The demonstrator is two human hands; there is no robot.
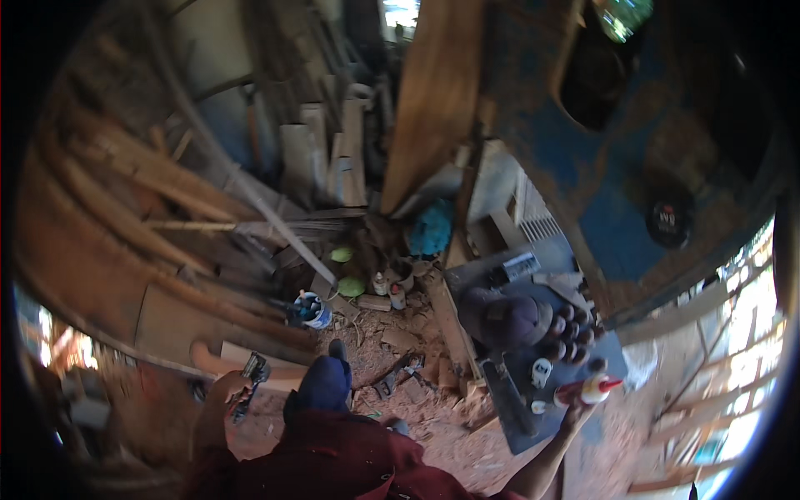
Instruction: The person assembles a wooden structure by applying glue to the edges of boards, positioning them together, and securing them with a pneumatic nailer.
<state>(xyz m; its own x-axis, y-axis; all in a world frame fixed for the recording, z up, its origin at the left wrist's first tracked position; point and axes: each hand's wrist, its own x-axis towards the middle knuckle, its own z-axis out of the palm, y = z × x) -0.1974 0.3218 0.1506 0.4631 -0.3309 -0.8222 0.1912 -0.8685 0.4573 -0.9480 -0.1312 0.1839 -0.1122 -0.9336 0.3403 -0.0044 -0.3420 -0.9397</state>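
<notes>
The right hand (577,408) has a red and white bottle (593,389) near the close right corner of the table (614,360). Its fingers seem to bend around the bottle, but I can't tell how hard they squeeze. The bottle is tipped on its side, and its red tip points out to the right. If that tip is open, a hard squeeze could make a mess. If the grip is loose, the bottle could slip off by the corner.

The left hand (222,390) has a dark tool (247,386) out over the floor, away from the table. Those fingers look curled around it; I can't see their ends. A weak grip could let it drop. The brown round things (570,332) sit close together near the table's right edge, so a bump could roll one off. The messy floor (417,333) could trip a foot
</notes>
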